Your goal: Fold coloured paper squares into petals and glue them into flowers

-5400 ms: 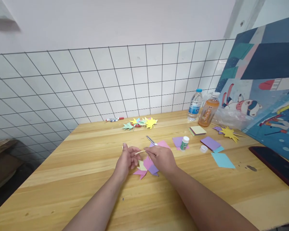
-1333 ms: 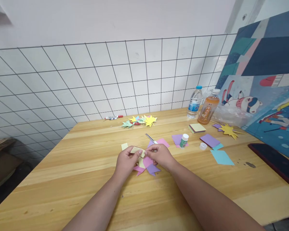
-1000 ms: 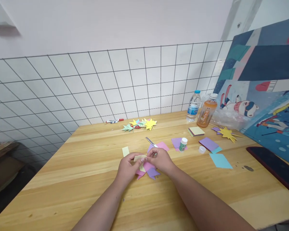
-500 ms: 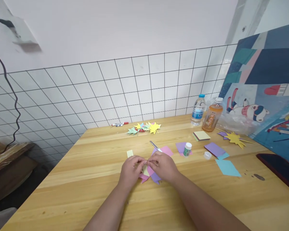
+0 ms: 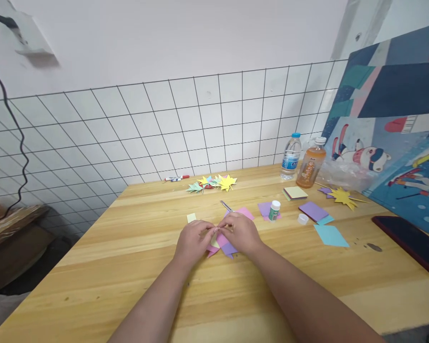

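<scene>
Over the middle of the wooden table, my left hand (image 5: 193, 242) and my right hand (image 5: 241, 233) meet fingertip to fingertip. Both pinch the upper edge of a folded paper piece (image 5: 221, 239) with pink, pale yellow and purple parts; my fingers hide much of it. Just beyond my right hand lies a slim craft knife (image 5: 226, 205), partly covered, beside a pink paper sheet (image 5: 245, 212). A small pale yellow paper (image 5: 191, 217) lies behind my left hand. To the right, a small green-labelled bottle with a white top (image 5: 274, 211) stands by purple paper (image 5: 263, 208).
Paper leaves (image 5: 226, 182) and markers (image 5: 177, 178) lie at the back. On the right are a water bottle (image 5: 291, 157), an orange drink bottle (image 5: 311, 164), paper stacks (image 5: 312, 210), a white cap (image 5: 302, 219), a blue sheet (image 5: 331, 235), a yellow paper leaf (image 5: 343, 196) and a dark phone-like slab (image 5: 409, 245).
The view has shifted slightly, so everything sits a little higher and further left. My hands keep nearly the same pinch on the folded paper.
</scene>
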The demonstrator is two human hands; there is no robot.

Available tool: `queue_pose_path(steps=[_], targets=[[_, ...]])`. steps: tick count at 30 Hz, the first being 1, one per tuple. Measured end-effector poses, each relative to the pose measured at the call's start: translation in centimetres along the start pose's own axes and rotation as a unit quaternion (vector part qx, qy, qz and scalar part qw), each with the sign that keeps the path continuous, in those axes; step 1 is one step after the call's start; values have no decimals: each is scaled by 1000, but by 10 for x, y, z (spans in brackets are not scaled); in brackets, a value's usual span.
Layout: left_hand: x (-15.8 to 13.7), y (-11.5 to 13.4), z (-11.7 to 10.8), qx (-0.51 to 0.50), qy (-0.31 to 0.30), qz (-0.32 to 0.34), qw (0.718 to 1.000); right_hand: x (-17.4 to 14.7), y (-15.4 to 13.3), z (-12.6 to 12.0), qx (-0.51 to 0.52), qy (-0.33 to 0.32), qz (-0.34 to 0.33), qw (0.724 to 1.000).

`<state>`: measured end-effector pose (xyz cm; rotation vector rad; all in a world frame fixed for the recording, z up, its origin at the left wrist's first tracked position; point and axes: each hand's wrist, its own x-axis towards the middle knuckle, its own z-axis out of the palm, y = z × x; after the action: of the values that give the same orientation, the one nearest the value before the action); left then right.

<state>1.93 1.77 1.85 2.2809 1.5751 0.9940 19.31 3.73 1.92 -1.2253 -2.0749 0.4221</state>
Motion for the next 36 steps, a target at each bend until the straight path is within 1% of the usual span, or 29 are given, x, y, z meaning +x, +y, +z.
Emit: queue_pose_path(steps=[4, 9, 11, 17, 20, 23, 25, 28, 32, 34, 36], targets=[[0, -2, 3, -12, -8, 7, 1000, 0, 2, 2, 6, -11, 18, 1000], [-2, -4, 2, -37, 6, -8, 999, -3, 4, 5, 4, -41, -24, 999], [-4, -4, 1, -47, 3, -16, 999, -5, 4, 6, -1, -42, -26, 999], [-8, -4, 3, -60, -17, -63, 996, -4, 4, 8, 8, -23, 5, 1000], [-8, -6, 6, -69, -27, -72, 995, -4, 5, 8, 17, -20, 25, 999], [-8, -9, 6, -76, -6, -70, 995, -3, 4, 8, 25, -35, 34, 998], [-6, -12, 4, -81, 8, -68, 994, -2, 3, 7, 23, -51, 23, 998], [-5, -12, 2, -97, 12, -64, 993, -1, 1, 5, 18, -63, 2, 998], [-5, -7, 2, -140, -3, -101, 985, -1, 0, 2, 8, -36, 8, 999], [-6, -5, 4, -188, -25, -129, 973, -2, 0, 1, -2, -14, 12, 1000], [-7, -3, 6, -234, -43, -149, 960, -2, -1, 1, 18, 3, 17, 1000]])
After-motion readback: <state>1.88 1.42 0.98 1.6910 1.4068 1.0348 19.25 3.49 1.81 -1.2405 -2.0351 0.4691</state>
